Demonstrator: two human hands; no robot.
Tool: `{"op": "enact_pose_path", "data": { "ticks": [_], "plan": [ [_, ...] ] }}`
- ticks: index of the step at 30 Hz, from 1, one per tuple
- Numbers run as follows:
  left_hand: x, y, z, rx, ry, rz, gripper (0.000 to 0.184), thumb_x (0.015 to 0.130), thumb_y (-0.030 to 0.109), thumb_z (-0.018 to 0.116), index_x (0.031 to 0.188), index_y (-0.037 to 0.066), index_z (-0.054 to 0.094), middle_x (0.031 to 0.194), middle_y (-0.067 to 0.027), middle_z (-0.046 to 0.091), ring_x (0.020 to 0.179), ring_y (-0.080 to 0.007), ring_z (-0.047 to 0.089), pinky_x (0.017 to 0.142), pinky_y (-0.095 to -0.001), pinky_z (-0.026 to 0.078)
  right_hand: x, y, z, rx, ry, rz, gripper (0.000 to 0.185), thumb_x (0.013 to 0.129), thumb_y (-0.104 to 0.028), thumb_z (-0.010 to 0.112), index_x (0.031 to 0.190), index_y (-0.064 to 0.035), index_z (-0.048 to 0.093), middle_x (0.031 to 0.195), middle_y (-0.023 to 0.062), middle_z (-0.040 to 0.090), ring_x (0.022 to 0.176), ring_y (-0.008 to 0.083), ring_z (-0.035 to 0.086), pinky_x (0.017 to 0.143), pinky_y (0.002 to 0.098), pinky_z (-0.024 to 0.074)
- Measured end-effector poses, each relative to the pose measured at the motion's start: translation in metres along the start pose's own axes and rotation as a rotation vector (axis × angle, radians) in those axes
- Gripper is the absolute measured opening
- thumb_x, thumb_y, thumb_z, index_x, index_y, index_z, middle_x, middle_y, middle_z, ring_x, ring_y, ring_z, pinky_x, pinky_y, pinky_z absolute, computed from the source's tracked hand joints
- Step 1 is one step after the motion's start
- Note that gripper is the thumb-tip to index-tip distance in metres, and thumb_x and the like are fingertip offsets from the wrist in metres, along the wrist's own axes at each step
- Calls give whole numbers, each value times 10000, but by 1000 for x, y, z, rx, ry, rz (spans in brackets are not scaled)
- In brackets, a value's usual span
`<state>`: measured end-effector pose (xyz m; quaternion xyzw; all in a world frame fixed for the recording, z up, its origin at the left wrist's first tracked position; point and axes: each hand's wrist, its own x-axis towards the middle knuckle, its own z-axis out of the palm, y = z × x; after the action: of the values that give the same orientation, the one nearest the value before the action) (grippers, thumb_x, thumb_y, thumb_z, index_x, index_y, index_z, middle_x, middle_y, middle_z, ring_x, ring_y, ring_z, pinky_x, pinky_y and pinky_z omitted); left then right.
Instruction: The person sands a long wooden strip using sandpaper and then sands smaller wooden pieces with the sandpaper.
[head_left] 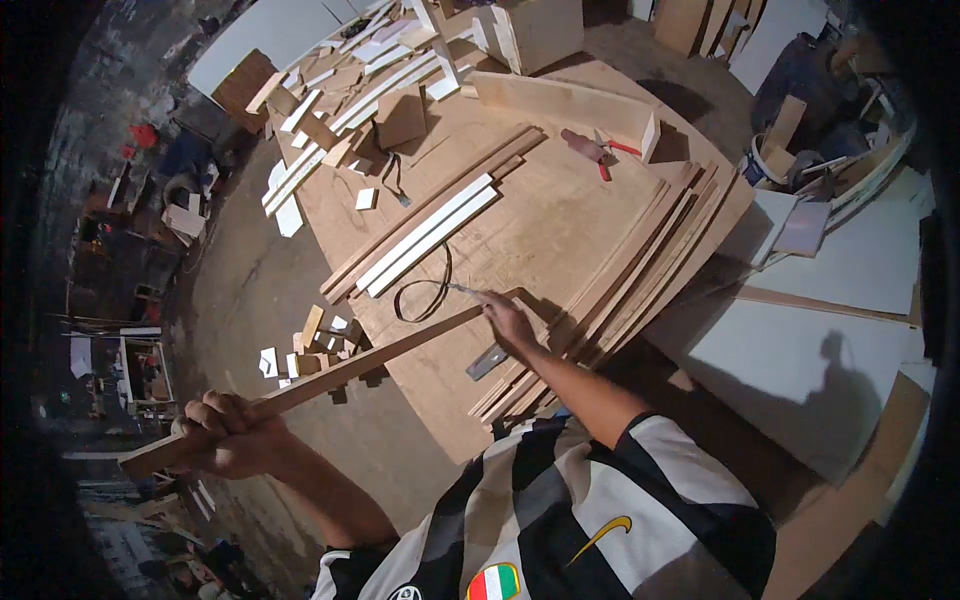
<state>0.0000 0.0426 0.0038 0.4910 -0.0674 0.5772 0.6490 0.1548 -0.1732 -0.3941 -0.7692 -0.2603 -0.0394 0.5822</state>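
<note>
Left grip point(222, 435) clenched — right grip point(510, 325) farther forward.

**Stripes and tan, with dashes of red**

My shirt point(570, 475) has broad black and white stripes, with a yellow tick point(602, 537) and a green, white and red badge point(494, 582). My long wooden strip point(365, 368) is light brown, the tabletop point(545, 235) a warmer tan. I see two white strips point(425, 231), a black cord point(448, 265) and red tool handles point(625, 148).

The left hand point(220, 435) grips a wooden bar point(370, 363) beyond the edge of the table point(560, 220); the right hand point(510, 325) is at its other end, above the table. White strips point(422, 236) lie on it.
</note>
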Motion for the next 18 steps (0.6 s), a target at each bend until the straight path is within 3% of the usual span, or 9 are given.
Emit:
{"op": "enact_pose_path", "data": {
  "ticks": [2,4,5,8,11,13,14,16,18],
  "plan": [
    [2,0,3,97,88,35,539,968,621,368,850,111,497,615,-10,384,423,-114,330,323,-214,326,3,6,-3,9,-2,-4,327,902,-82,595,1228,-65,606,1248,152,617,1135,294,595,946,376,475],
    [5,-3,6,-71,-2,-30,544,972,624,350,844,114,491,611,-8,391,431,-105,330,321,-212,323,17,25,-18,-118,-132,476,294,938,-150,544,1211,-67,618,1208,167,635,1133,302,593,943,395,473],
    [6,-4,6,-72,-3,-28,544,972,624,350,844,114,491,611,-8,391,431,-105,330,321,-212,323,22,21,-42,-369,-248,431,304,956,-185,500,1209,-70,624,1160,163,656,1101,318,602,929,412,474],
    [13,-3,-4,-66,-57,-39,543,982,614,333,843,112,486,625,-12,408,446,-106,334,322,-213,318,31,-11,-55,-486,-356,491,297,942,-171,510,1200,-95,637,1123,156,671,1069,327,614,895,423,490],
    [13,-8,-23,-69,-77,-32,532,989,599,338,842,109,485,656,-18,429,497,-113,372,349,-214,344,6,18,-16,-280,-151,308,280,934,-174,530,1188,-131,642,1079,127,688,992,320,643,832,418,508],
    [12,-5,-19,-67,-101,-66,502,993,572,370,876,103,506,683,-16,441,541,-115,402,380,-223,378,20,-20,-52,-384,-190,215,328,926,-170,565,1248,-123,603,1077,126,684,985,300,647,823,384,513],
    [13,-6,-17,-62,-103,-67,502,993,572,370,876,103,506,683,-16,441,541,-115,402,380,-223,378,15,-3,-48,-380,-191,217,328,926,-170,565,1248,-123,603,1077,126,684,985,300,647,823,384,513],
    [20,-13,-9,-152,-213,-59,471,991,551,407,927,100,528,691,-11,443,584,-114,434,410,-232,403,8,50,-17,-204,-148,462,374,925,-106,546,1299,-89,566,1131,166,657,1060,245,631,884,332,497],
    [17,-16,11,-82,-96,-45,464,986,552,416,946,105,533,689,-8,440,573,-115,436,413,-236,404,-4,9,16,153,6,335,368,952,-86,486,1313,-52,546,1258,189,587,1194,256,544,994,331,421]
  ]
}}
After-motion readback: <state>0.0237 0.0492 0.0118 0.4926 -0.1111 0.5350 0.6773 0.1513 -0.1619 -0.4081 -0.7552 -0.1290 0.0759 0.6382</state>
